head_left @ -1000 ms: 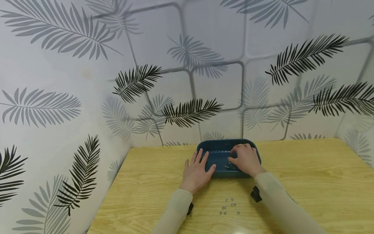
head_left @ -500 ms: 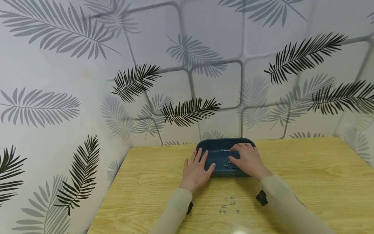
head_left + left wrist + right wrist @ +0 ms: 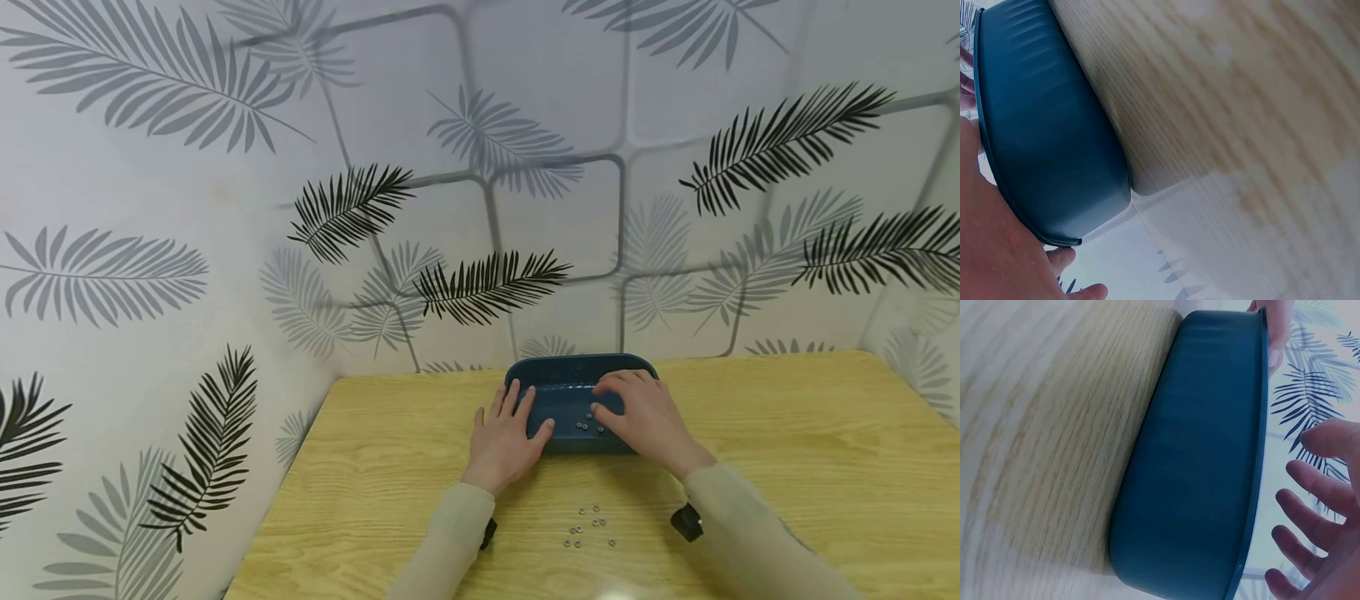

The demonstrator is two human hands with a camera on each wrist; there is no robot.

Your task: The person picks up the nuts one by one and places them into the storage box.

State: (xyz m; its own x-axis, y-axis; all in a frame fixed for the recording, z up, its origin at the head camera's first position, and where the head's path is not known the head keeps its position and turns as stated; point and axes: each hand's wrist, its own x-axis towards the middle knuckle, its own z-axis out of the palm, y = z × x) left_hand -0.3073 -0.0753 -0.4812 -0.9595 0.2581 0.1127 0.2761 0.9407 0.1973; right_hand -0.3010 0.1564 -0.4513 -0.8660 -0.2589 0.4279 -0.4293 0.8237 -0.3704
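A dark blue tray [image 3: 592,445] stands on the wooden table against the wall. My left hand [image 3: 502,442] rests on its left side with fingers spread over the rim, and in the left wrist view the hand [image 3: 997,231] lies along the rim. Above the tray's right part is my right hand [image 3: 651,418], its fingers loosely bent and apart. The right wrist view shows no object between those fingers [image 3: 1310,522]. Several small metal nuts [image 3: 585,427] lie on the tray floor near the right thumb. More ring-like nuts [image 3: 577,530] are scattered on the table in front.
The light wooden table [image 3: 360,483] reaches back to a wall [image 3: 555,233] with a leaf pattern. Black wrist cameras [image 3: 686,522] sit under both sleeves. The tray's walls rise around the nuts inside.
My right hand has shifted slightly right and toward me, uncovering more of the tray's right side. My left hand and the tray have stayed in place.
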